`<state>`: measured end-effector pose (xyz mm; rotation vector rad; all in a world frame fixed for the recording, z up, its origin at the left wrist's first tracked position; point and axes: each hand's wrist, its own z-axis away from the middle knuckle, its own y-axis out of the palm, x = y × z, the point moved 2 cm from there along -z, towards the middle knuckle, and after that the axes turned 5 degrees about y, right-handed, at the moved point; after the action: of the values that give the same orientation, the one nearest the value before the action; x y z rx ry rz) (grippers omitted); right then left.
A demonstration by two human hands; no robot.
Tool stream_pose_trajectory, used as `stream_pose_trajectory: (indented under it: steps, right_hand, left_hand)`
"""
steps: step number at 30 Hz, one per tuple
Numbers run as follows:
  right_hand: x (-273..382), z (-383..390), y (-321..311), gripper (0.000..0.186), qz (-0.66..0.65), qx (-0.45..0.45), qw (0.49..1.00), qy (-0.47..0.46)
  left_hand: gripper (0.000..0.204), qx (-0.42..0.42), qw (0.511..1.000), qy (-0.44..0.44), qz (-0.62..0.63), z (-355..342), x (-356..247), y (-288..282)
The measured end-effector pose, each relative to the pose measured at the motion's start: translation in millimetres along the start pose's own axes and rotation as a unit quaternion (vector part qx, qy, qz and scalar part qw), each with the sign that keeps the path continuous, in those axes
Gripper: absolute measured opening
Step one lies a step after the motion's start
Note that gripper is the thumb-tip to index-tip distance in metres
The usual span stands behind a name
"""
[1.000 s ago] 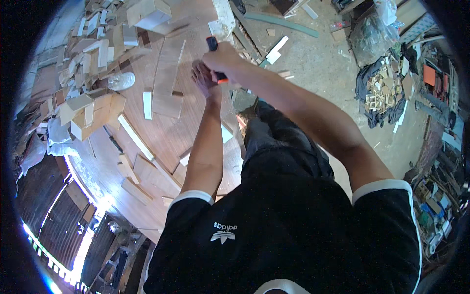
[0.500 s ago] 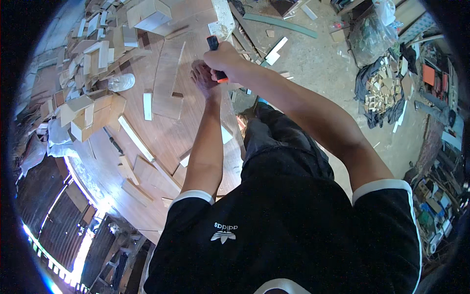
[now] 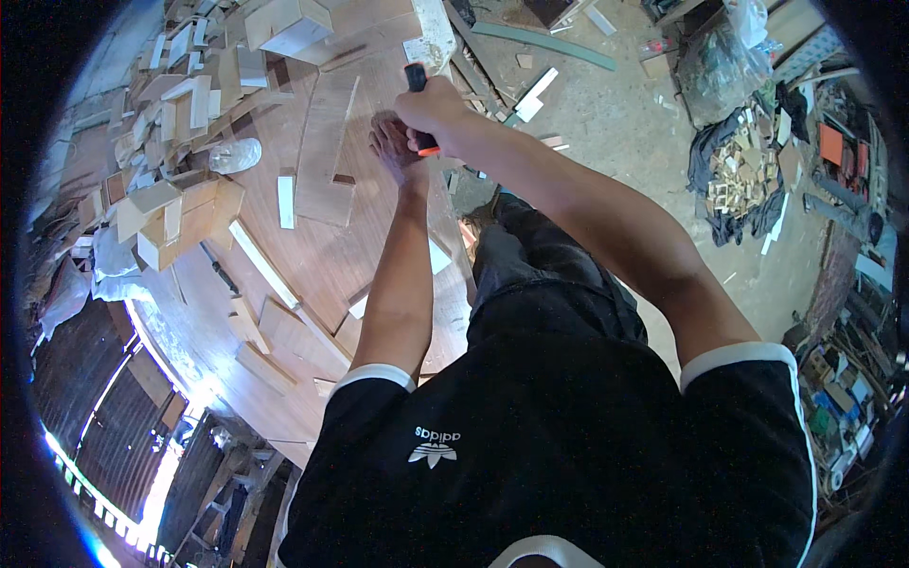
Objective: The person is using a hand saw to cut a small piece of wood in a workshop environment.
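Head view: my right hand [image 3: 431,106] is clamped around an elongated black tool with an orange end [image 3: 415,78], near the brown wooden worktop's [image 3: 373,201] right edge. My left hand [image 3: 393,147] lies spread beside it, presumably for steadiness.

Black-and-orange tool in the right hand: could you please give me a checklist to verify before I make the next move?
1. Right hand closed around the black-and-orange tool: ok.
2. Left hand well away from the tool: not ok, it is right beside it.
3. Tool's orange end touching anything: cannot tell from this angle.
4. Clear plastic bottle apart from both hands: ok.
5. Wooden worktop free of loose pieces: not ok, a white strip and a notched board lie on it.
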<state>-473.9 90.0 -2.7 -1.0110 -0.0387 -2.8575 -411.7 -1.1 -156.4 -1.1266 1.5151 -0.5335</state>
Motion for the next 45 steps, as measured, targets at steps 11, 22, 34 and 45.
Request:
stream_pose_trajectory:
  steps: [11, 22, 34, 45]
  right_hand:
    - [-3, 19, -7, 0.005, -0.086, 0.03, 0.995, 0.028]
    - [-2, 31, -20, 0.008, -0.231, -0.014, 0.97, 0.072]
    - [6, 15, -8, 0.008, -0.222, 0.028, 0.973, 0.057]
    - [24, 12, 3, 0.008, 0.099, 0.094, 0.99, 0.023]
  left_hand:
    - [0.058, -0.019, 0.993, 0.037, -0.115, 9, 17, 3]
    - [0.045, -0.016, 0.998, -0.026, -0.061, 6, 9, -5]
    - [0.037, -0.091, 0.993, 0.04, -0.057, 5, 7, -2]
    - [0.043, -0.005, 1.0, 0.001, -0.021, 2, -4, -12]
